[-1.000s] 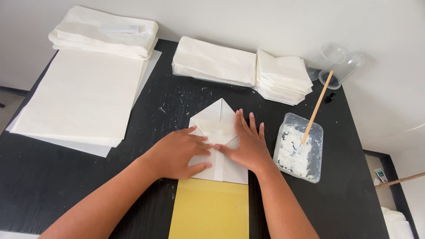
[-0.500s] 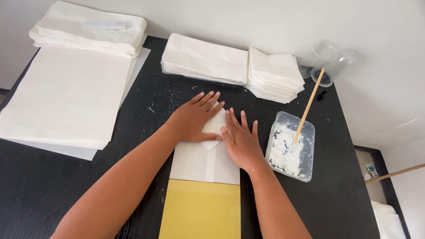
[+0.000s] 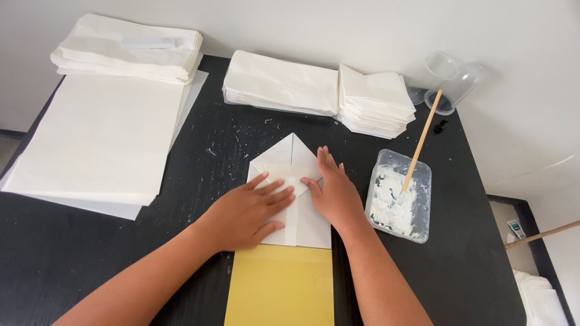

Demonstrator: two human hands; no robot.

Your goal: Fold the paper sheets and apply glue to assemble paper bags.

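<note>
A white folded paper piece (image 3: 289, 158) with a pointed top lies on the black table (image 3: 471, 253), its lower end over a yellow sheet (image 3: 281, 288). My left hand (image 3: 246, 211) lies flat on the paper's lower left part, fingers spread toward the middle fold. My right hand (image 3: 331, 191) presses flat on the right side, fingers pointing up along the fold. The two hands almost touch at the paper's centre. Neither hand grips anything.
A clear plastic tray (image 3: 400, 194) of white paste with a wooden stick (image 3: 422, 139) stands right of my right hand. Stacks of folded white paper (image 3: 281, 81) (image 3: 376, 99) lie at the back, large white sheets (image 3: 99, 136) at left, clear cups (image 3: 448, 79) at back right.
My hands have slid down toward me off the paper's top, so its pointed tip shows again. The left hand now lies on the lower left instead of over the peak.
</note>
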